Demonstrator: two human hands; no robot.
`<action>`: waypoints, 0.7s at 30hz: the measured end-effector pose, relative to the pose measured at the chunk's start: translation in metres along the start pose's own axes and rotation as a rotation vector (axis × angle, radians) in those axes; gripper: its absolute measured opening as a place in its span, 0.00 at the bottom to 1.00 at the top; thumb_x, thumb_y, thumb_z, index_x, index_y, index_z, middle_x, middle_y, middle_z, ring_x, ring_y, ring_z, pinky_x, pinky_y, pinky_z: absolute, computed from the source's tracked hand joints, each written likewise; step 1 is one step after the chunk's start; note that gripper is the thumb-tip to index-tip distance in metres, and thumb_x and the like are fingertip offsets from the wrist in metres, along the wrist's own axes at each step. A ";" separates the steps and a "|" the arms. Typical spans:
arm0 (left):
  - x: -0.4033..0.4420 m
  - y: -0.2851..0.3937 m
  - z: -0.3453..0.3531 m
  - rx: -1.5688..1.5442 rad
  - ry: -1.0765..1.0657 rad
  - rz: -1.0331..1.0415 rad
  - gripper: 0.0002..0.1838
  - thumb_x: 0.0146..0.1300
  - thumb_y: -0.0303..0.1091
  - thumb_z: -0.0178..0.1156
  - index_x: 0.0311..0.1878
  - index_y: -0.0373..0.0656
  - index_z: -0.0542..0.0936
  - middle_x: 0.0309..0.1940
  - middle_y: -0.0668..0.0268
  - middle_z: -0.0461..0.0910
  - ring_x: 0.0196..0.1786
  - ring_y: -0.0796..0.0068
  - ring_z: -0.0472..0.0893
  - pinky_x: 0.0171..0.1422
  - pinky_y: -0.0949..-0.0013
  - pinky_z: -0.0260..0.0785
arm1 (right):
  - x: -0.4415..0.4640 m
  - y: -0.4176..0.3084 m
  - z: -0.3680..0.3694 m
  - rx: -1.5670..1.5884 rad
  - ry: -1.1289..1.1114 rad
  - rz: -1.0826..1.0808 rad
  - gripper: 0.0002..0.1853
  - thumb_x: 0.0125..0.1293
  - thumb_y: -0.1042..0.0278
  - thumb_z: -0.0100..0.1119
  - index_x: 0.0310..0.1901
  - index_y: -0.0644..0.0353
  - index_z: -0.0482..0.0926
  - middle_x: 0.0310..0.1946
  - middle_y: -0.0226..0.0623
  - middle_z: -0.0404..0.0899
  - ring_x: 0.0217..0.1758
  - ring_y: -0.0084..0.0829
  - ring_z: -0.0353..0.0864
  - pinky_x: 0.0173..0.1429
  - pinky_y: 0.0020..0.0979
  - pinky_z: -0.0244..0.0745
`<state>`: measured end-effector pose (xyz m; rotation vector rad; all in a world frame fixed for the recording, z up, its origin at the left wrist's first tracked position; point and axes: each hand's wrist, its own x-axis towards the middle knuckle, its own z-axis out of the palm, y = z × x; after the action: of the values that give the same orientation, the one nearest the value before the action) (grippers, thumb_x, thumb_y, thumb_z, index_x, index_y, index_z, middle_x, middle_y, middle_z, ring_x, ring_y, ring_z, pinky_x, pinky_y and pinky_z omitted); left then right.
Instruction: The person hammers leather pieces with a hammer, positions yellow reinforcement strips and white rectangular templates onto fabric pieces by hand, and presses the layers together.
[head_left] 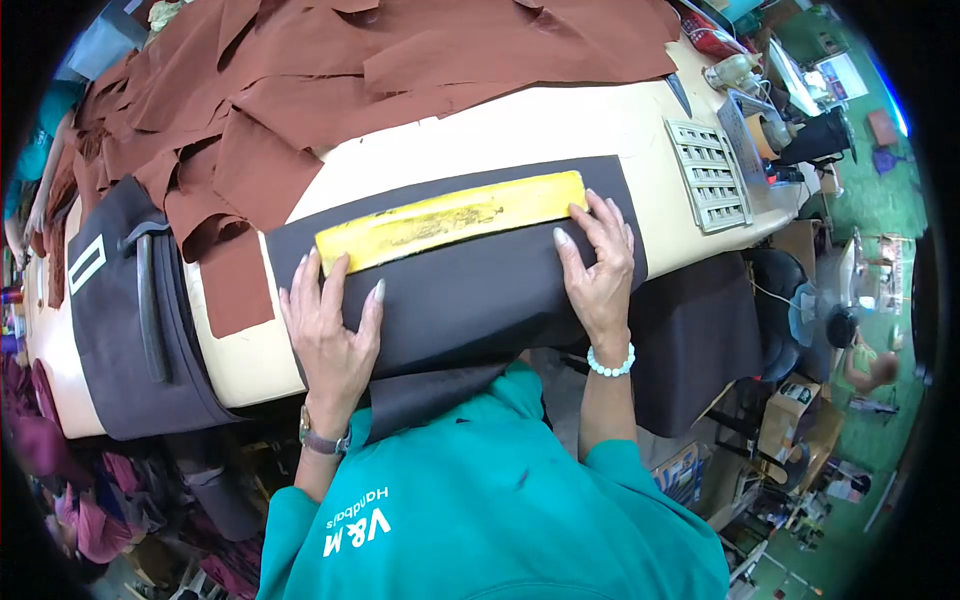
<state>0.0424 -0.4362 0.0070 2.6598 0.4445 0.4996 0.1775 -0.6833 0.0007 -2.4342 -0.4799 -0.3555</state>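
A long yellow strip, with dark worn smudges on its face, lies flat across a dark grey sheet of material. At the strip's left end, my left hand rests with fingers spread, its fingertips touching the strip's edge and its thumb over the dark sheet. My right hand is at the opposite end, fingers apart, with fingertips on the strip's corner and the thumb just below it. The dark sheet hangs over the table's front edge toward my body.
Reddish-brown sheets cover the table's far side. To the left, a hammer-like tool lies on stacked dark material. On the right are a slotted pale tray, a grey basket and a pointed dark tool. Another person's arm shows far left.
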 end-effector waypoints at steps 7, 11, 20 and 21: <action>0.006 0.002 0.008 0.141 0.040 0.019 0.26 0.57 0.42 0.64 0.58 0.43 0.75 0.62 0.51 0.66 0.68 0.49 0.62 0.68 0.37 0.49 | 0.002 0.002 0.005 -0.169 0.016 -0.010 0.21 0.58 0.60 0.63 0.53 0.57 0.79 0.60 0.38 0.72 0.67 0.50 0.63 0.69 0.56 0.50; 0.003 0.002 0.006 0.135 0.028 0.001 0.26 0.58 0.40 0.63 0.59 0.44 0.74 0.61 0.54 0.68 0.66 0.51 0.64 0.69 0.43 0.49 | 0.005 0.003 0.003 -0.178 -0.023 -0.033 0.20 0.61 0.59 0.61 0.53 0.57 0.79 0.60 0.39 0.72 0.67 0.50 0.63 0.69 0.57 0.50; 0.002 0.000 0.010 0.139 0.024 0.001 0.28 0.59 0.44 0.61 0.59 0.39 0.72 0.63 0.51 0.66 0.69 0.48 0.60 0.67 0.35 0.48 | 0.004 0.006 0.010 -0.240 -0.011 -0.058 0.21 0.62 0.58 0.60 0.56 0.54 0.77 0.62 0.37 0.71 0.68 0.49 0.63 0.69 0.58 0.50; 0.002 0.000 0.009 0.144 0.018 0.002 0.28 0.59 0.44 0.61 0.60 0.39 0.72 0.64 0.51 0.66 0.69 0.48 0.60 0.67 0.35 0.48 | 0.004 0.006 0.010 -0.246 -0.010 -0.060 0.21 0.62 0.58 0.60 0.56 0.54 0.77 0.62 0.37 0.71 0.68 0.49 0.63 0.69 0.58 0.50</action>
<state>0.0478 -0.4387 -0.0002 2.7951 0.5004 0.5111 0.1850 -0.6806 -0.0081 -2.6645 -0.5425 -0.4508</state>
